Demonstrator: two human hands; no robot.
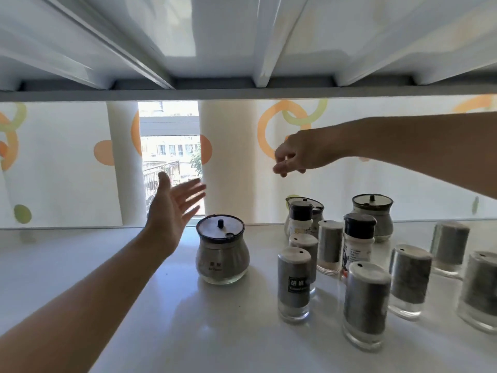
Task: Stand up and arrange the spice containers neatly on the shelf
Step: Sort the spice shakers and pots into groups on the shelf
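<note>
Currently the spice containers (pixel 294 284) stand upright on the shelf (pixel 134 305), bunched at right; we judge rows not yet formed. A round jar (pixel 220 251) stands apart, centre. Our left hand (pixel 172 208) is spread, empty; our right hand (pixel 293 154) hovers over the rear jars (pixel 372 211), fingers curled, holding nothing.

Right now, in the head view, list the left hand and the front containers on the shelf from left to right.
In order: left hand → round lidded jar → labelled shaker → nearest shaker → grey shaker → edge shaker. Those farther back overlap, so I leave them out.
</note>
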